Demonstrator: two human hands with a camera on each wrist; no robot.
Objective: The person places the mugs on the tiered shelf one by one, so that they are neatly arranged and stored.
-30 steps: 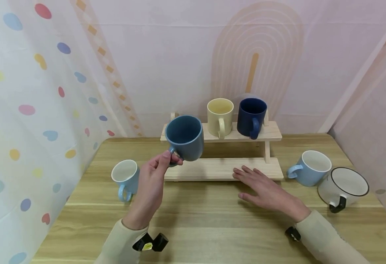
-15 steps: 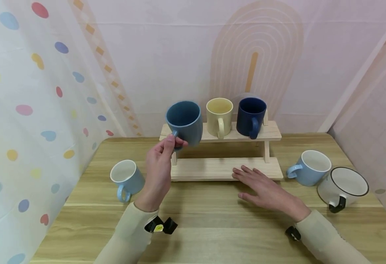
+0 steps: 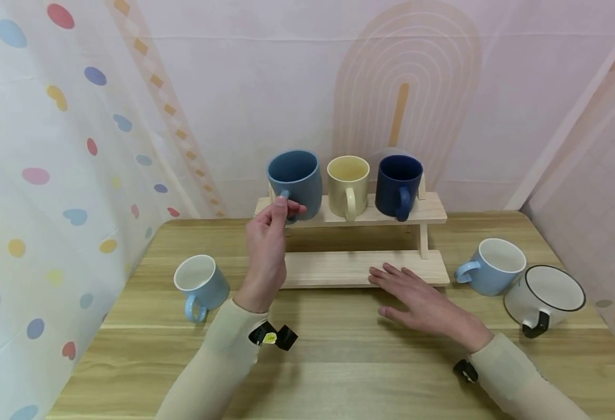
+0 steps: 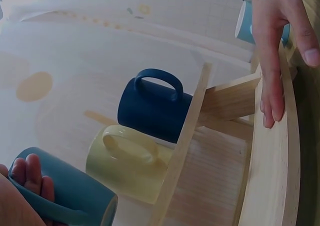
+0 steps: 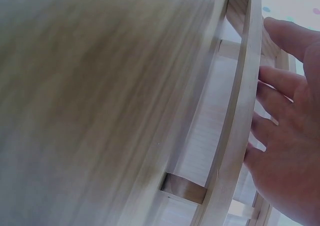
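Observation:
My left hand (image 3: pixel 266 248) pinches the handle of a grey-blue mug (image 3: pixel 307 189), held at the left end of the upper shelf of a wooden two-tier rack (image 3: pixel 328 269). In the left wrist view the mug's base (image 4: pixel 108 212) shows a gap from the shelf board. A cream mug (image 3: pixel 345 192) stands on that shelf to its right, then a navy mug (image 3: pixel 391 189), both with handles facing front. My right hand (image 3: pixel 423 300) lies with fingers extended, fingertips on the lower shelf; the right wrist view shows the fingers (image 5: pixel 277 98) along the board's edge.
A light blue mug (image 3: pixel 210 286) stands on the table (image 3: pixel 339 373) at left. To the right are another light blue mug (image 3: pixel 491 277) and a white mug (image 3: pixel 535 303) with black rim and handle. A patterned curtain (image 3: pixel 244 87) hangs behind the rack.
My left hand has raised the grey-blue mug and carried it farther back over the upper shelf, beside the cream mug. The right hand stays in place on the lower shelf.

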